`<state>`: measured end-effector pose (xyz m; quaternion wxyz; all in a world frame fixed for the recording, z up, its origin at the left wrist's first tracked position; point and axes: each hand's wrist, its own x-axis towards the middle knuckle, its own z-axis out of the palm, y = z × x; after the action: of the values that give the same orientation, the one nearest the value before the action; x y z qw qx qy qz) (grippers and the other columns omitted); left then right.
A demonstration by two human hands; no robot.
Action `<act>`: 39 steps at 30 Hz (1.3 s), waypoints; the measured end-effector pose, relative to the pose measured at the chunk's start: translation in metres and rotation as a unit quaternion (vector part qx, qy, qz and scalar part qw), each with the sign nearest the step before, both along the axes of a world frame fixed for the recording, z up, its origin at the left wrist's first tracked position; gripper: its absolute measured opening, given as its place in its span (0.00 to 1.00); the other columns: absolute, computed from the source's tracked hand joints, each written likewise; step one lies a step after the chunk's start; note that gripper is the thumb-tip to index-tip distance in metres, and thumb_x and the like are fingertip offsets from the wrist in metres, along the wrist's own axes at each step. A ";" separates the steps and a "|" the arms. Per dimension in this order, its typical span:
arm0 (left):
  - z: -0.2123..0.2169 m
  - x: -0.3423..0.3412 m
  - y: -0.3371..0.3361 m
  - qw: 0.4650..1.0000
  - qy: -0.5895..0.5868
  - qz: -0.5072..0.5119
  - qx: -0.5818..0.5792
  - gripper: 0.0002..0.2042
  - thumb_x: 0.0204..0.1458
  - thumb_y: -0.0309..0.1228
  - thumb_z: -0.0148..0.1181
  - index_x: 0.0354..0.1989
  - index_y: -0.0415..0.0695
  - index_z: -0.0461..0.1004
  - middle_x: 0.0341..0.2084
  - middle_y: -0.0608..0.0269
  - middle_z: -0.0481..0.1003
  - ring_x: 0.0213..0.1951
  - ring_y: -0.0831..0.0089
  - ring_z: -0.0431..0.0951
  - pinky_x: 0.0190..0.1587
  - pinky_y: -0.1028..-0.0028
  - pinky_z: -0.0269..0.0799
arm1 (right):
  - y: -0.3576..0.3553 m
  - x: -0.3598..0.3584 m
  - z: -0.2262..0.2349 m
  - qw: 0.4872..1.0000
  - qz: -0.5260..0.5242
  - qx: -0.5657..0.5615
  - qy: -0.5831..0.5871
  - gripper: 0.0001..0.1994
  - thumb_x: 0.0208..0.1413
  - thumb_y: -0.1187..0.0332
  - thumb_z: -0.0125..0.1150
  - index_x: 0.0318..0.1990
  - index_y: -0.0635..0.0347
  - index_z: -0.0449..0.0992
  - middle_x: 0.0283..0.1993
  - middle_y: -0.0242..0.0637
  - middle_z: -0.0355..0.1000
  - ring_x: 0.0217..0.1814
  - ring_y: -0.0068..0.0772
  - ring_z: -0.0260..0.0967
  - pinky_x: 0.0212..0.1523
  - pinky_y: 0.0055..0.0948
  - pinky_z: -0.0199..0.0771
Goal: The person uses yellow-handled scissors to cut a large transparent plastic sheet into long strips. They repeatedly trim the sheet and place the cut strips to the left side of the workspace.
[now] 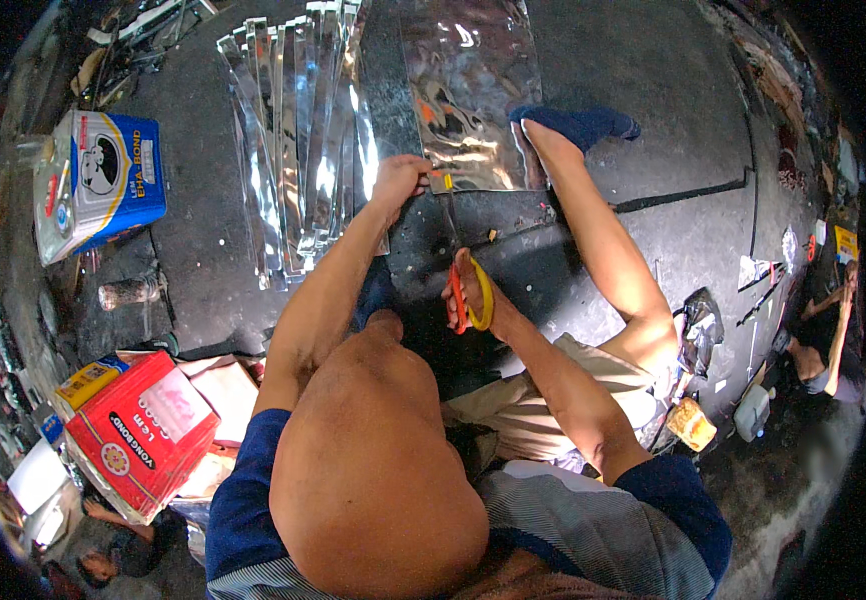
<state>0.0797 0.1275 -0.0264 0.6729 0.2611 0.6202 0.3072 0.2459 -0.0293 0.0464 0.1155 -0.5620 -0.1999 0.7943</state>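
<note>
A large shiny silver sheet [478, 95] lies on the dark floor ahead of me. At its near left corner the fingers of my left hand [401, 184] pinch the edge, beside a small yellow-and-grey patch I cannot make out. My right hand [472, 292] is closed around scissors [484, 300] with one orange and one yellow handle loop. Their blades point away from me and reach that corner; whether they are apart is unclear. My foot in a blue sock [588, 124] rests at the sheet's right edge. Several long shiny strips [298, 140] lie left of the sheet.
A blue-and-white can [118, 180] stands at the left, with a hammer-like tool [131, 292] nearer me. Closer still is a red box [138, 435]. A black plastic bag [700, 330] and a yellowish block [691, 424] lie right. Another person [833, 345] sits far right.
</note>
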 end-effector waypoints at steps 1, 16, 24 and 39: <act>0.001 0.001 0.001 1.000 0.010 0.000 -0.003 0.06 0.50 0.29 0.58 0.30 0.40 0.77 0.21 0.67 0.73 0.22 0.81 0.70 0.23 0.81 0.66 | 0.005 0.002 -0.002 1.000 0.002 0.003 -0.018 0.43 0.42 0.21 0.34 0.28 0.61 0.66 0.18 0.33 0.62 0.17 0.29 0.66 0.22 0.30 0.73; -0.030 0.013 -0.031 0.970 0.168 -0.113 0.132 0.16 0.54 0.38 0.56 0.24 0.36 0.72 0.17 0.62 0.71 0.22 0.74 0.69 0.28 0.69 0.64 | 0.035 -0.005 -0.032 0.997 -0.027 0.043 -0.050 0.44 0.39 0.21 0.42 0.26 0.65 0.68 0.15 0.32 0.61 0.13 0.27 0.64 0.15 0.28 0.72; -0.007 0.019 -0.035 0.973 0.154 -0.085 0.149 0.13 0.54 0.35 0.55 0.28 0.35 0.72 0.18 0.64 0.70 0.24 0.75 0.67 0.30 0.71 0.64 | 0.043 -0.007 -0.018 0.993 0.001 0.065 -0.095 0.41 0.42 0.23 0.41 0.21 0.62 0.65 0.12 0.31 0.57 0.10 0.26 0.61 0.11 0.27 0.65; 0.008 0.014 -0.034 0.990 -0.046 -0.043 0.129 0.12 0.60 0.33 0.51 0.28 0.39 0.72 0.21 0.69 0.72 0.26 0.83 0.67 0.30 0.81 0.63 | 0.115 -0.012 -0.042 0.964 0.042 0.230 -0.130 0.42 0.47 0.25 0.37 0.18 0.63 0.66 0.11 0.36 0.61 0.10 0.30 0.63 0.11 0.30 0.62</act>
<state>0.0936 0.0931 -0.0179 0.6740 0.3576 0.5319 0.3673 0.2337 0.0853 0.0048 0.1811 -0.6102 -0.4134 0.6511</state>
